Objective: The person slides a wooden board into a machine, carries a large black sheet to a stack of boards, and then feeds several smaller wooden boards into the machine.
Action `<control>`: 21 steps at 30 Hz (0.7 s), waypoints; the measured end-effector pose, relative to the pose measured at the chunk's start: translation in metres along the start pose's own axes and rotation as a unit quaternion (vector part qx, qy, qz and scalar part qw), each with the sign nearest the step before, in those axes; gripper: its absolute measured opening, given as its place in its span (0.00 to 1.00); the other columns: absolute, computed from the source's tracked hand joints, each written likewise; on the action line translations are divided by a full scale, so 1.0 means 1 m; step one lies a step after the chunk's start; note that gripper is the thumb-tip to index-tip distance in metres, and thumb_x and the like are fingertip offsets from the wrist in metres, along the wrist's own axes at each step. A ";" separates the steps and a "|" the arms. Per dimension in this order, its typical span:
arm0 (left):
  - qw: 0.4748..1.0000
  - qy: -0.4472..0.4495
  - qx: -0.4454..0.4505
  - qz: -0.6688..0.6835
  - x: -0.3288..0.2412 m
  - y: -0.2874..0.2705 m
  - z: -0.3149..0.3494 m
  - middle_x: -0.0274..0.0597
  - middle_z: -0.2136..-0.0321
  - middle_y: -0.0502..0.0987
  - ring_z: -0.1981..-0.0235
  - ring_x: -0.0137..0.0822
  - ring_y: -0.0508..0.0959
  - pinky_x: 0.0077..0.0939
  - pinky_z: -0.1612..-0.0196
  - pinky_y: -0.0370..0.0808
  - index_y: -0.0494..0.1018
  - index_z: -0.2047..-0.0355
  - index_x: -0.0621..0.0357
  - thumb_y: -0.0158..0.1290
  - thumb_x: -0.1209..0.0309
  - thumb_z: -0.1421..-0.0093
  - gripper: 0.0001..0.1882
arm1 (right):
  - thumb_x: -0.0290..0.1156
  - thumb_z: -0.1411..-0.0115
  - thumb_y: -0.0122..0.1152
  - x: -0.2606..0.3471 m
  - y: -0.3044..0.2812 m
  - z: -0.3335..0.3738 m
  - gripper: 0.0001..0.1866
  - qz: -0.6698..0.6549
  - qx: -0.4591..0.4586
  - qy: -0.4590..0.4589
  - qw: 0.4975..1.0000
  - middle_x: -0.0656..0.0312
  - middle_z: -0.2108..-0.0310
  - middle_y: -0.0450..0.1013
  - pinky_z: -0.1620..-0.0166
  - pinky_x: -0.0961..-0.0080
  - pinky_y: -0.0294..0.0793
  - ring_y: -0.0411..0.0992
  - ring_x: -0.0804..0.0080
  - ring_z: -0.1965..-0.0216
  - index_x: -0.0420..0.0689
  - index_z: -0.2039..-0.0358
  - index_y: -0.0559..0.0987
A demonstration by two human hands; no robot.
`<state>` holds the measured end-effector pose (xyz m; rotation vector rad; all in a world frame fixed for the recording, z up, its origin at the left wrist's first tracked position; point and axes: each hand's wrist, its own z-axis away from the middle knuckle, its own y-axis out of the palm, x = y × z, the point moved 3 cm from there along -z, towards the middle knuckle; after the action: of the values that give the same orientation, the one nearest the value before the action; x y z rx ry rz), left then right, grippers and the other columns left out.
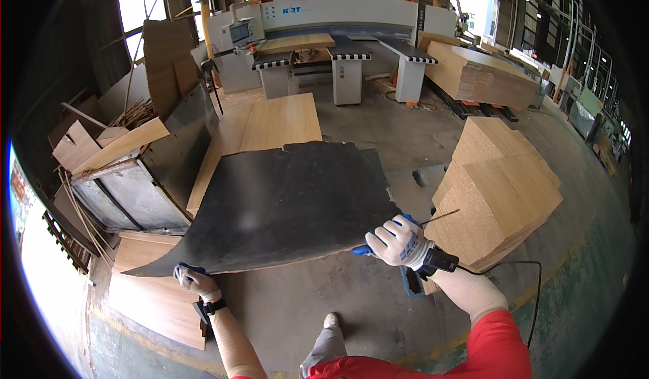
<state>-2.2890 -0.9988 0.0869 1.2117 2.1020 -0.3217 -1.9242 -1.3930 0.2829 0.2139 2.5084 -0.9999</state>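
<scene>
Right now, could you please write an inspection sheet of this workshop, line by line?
Surface: grey concrete floor, dusty.
Job's things: large thin dark sheet, bending, lifted by its near edge above the floor.
Clutter: offcuts piled on a metal bin; flat wood-grain boards on the floor.
Grippers: left hand and right hand, both in white gloves, grip the sheet's near edge.
Cables: a black cable runs from the right wrist device.
Surroundings: chipboard stacks on the right, a big white panel saw behind.
</scene>
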 end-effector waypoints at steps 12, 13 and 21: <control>0.989 -0.091 0.104 -0.058 0.093 0.277 -0.080 0.56 0.60 0.81 0.59 0.48 0.79 0.40 0.53 0.73 0.79 0.57 0.70 0.44 0.58 0.30 0.24 | 0.40 0.42 0.58 -0.137 0.216 -0.071 0.08 -0.039 0.011 0.075 0.996 0.68 0.75 0.69 0.68 0.72 0.67 0.69 0.74 0.73 0.50 0.72 0.75; 0.969 -0.054 0.161 -0.178 0.095 0.299 -0.049 0.57 0.57 0.80 0.57 0.52 0.78 0.42 0.51 0.72 0.80 0.57 0.68 0.45 0.54 0.30 0.26 | 0.39 0.43 0.58 -0.135 0.253 -0.057 0.07 -0.070 0.081 0.096 0.990 0.67 0.73 0.70 0.66 0.70 0.68 0.70 0.72 0.70 0.51 0.71 0.76; 0.801 -0.387 0.385 -0.245 0.185 0.326 0.249 0.47 0.78 0.78 0.77 0.39 0.72 0.36 0.70 0.71 0.77 0.69 0.71 0.53 0.56 0.37 0.24 | 0.53 0.42 0.60 -0.144 0.459 0.135 0.25 -0.470 0.492 0.233 0.695 0.50 0.61 0.79 0.53 0.55 0.74 0.78 0.51 0.58 0.41 0.61 0.80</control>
<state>-1.9707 -0.8289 -0.1814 0.6600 1.4890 -1.7245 -1.6147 -1.1491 -0.0251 -0.6949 2.0549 -2.9797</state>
